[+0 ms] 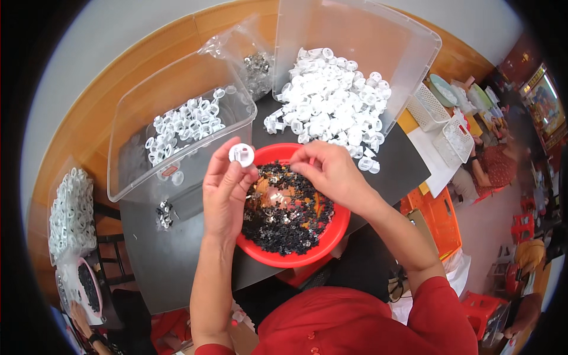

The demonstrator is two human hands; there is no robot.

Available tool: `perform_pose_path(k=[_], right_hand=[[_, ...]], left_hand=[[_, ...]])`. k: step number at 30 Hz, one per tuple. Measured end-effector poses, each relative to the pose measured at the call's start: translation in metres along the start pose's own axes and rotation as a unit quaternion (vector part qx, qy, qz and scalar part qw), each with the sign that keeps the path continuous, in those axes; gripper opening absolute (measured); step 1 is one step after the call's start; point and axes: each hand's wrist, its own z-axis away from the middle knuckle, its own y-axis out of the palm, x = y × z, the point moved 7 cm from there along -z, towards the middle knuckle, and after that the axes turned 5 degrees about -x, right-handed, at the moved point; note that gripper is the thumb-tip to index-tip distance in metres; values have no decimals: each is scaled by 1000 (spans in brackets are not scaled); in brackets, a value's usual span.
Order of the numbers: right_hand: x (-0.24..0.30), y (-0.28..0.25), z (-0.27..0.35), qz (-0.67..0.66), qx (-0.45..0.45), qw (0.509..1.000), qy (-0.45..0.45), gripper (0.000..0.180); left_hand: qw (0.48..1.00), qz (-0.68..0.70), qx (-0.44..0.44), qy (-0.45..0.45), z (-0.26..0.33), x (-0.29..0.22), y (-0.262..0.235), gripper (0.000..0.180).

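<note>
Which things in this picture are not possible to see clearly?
Head view:
- Right hand: its fingertips curl under, hiding any pinched piece.
- Red bowl: both hands cover its far rim; the black pieces are too small to identify.
- Clear bag: its shiny contents are blurred.
- Left hand: covers part of the white cap.

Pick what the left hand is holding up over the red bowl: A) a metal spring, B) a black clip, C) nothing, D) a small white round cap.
D: the left hand pinches a small white round cap at its fingertips, above the red bowl of small black pieces.
</note>
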Motion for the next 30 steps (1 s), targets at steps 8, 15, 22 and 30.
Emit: perform_pose_path(k=[8,15,22,30], right_hand=[[8,25,28,107,145,977,-113,8],[12,43,47,221,198,940,-168,7],[3,26,34,14,162,983,-84,12],[-13,20,28,-325,129,919,180,20]], left_hand=[[999,33,-4,-15,-1,-2,-5,45],[999,28,3,-43,0,5,-3,45],[997,-20,19,-76,3,10,3,29],[971,-206,71,-101,14,24,13,14]])
